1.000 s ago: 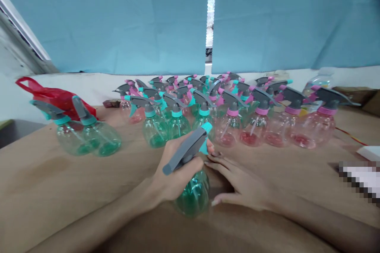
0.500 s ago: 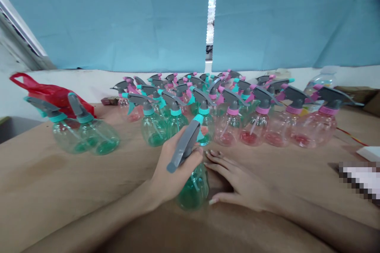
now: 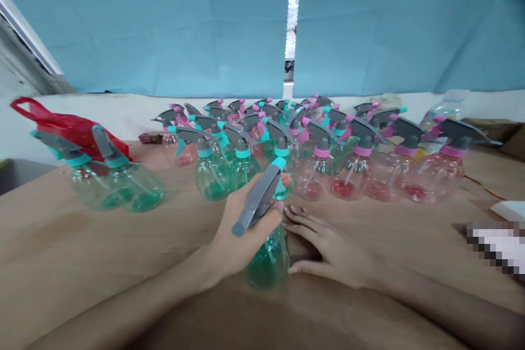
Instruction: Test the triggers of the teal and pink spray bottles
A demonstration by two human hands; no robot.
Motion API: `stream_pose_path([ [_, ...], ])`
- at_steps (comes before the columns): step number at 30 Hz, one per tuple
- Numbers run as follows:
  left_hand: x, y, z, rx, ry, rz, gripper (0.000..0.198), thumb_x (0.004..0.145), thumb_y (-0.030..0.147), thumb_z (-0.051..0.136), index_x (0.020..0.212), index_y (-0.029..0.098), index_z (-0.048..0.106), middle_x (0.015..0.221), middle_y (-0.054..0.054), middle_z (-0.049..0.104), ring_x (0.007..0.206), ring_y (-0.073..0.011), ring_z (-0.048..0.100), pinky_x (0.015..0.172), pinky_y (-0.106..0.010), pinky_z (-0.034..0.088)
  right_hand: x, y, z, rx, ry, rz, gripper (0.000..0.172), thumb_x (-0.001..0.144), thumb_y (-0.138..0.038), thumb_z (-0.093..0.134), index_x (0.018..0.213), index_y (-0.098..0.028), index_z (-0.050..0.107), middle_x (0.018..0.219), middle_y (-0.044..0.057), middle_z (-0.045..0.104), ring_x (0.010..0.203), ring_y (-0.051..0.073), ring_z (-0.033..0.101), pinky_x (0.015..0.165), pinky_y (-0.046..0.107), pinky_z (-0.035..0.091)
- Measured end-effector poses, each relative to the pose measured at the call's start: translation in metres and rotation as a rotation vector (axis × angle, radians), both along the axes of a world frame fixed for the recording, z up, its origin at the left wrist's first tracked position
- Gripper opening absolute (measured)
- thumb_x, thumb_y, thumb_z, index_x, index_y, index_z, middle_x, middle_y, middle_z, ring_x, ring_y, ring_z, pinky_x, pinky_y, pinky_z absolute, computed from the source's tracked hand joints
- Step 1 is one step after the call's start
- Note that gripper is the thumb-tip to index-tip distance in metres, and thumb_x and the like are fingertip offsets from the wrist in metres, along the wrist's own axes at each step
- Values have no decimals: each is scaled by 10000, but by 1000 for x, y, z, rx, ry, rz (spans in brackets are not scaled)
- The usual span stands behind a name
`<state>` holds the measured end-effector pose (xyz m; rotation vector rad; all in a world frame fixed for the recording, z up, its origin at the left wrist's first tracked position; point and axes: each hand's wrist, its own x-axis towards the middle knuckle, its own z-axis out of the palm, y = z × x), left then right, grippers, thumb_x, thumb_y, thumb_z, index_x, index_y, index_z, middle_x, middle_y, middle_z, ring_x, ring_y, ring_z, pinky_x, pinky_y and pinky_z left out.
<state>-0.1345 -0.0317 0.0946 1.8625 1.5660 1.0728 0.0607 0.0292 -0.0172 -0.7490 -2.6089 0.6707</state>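
Note:
My left hand (image 3: 241,224) is wrapped round the neck of a green spray bottle (image 3: 267,262) with a grey trigger head and turquoise nozzle. The bottle stands near the table's front edge, its nozzle pointing away from me. Its collar is hidden by my fingers. My right hand (image 3: 328,246) lies low on the table just right of this bottle, fingers spread and holding nothing. Close behind the hands is a row of more spray bottles, green ones (image 3: 213,178) to the left and pink ones (image 3: 346,180) to the right.
Two green spray bottles (image 3: 141,188) stand apart on the left, before a red plastic bag (image 3: 82,126). Further rows of bottles fill the back of the wooden table (image 3: 135,268). A clear jug (image 3: 449,106) is at the back right, a blurred pale object (image 3: 500,246) at the right edge.
Hardly anything differs. The view has shifted very slightly; my left hand keeps its grip on the spray bottle and my right hand stays beside it.

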Motion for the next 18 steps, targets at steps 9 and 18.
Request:
stream_pose_path([
  [9,0,1,0,40,-39,-11,401,778,279,477,1161,257,594,822,-15,661,708,-202,600,681,-346,511,0,1,0,21,-28,4,750,805,-619,532,1426,-238,353,1486,84,355,1391,281,248,1120,514,247],
  [18,1,-2,0,41,37,40,404,823,293,454,1208,258,568,832,-7,653,772,-193,609,717,-317,518,-2,0,3,19,-30,4,718,823,-586,534,1423,-234,359,1490,81,346,1389,280,251,1116,515,259],
])
